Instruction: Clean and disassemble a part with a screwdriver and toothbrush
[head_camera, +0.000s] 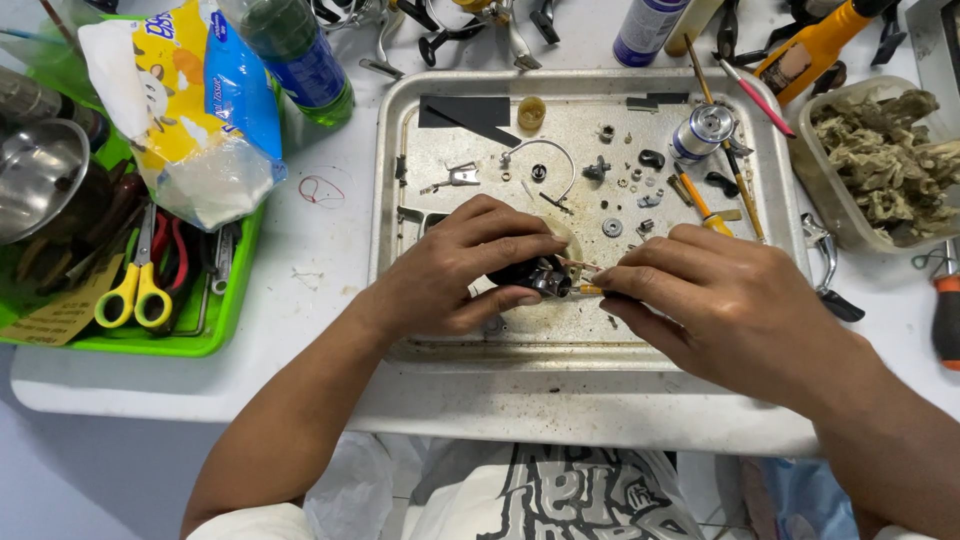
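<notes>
Fingers of both hands are closed: left hand (455, 265) wraps a small black part (530, 272), thumb under and the other fingers over, while right hand (715, 300) pinches a thin tool (585, 290) with an orange-ish tip showing, aimed into the part's open side. I read that split as steady vs. work: the left keeps the part from turning, the right pokes at the exposed end (can't tell if it's a brush or a pick, the shaft is mostly hidden under the fingers)

Part sits just above the metal tray (400, 130), low-centre, between the two hands. Holding it over the tray makes sense to me, since anything that drops lands with the other bits. Those bits are spread across the upper half: washers, a gear (612, 227), a bent wire bail (545, 150), a silver spool (703, 128) at the right. They're laid apart, not piled, prob. so each stays easy to find

Looks: part is black and glossy, compact, w/ metal showing at the right face where the tool meets it, and something thin and brownish sticking out there. Most of its body is covered by the left fingers, so I can't give its full shape

Around the tray: green bin (215, 320) at left w/ yellow scissors (138, 292), a tissue pack (190, 100), a green bottle (300, 55); at right a tub of dirty rags (880, 160). Tray floor is stained and greasy
</notes>
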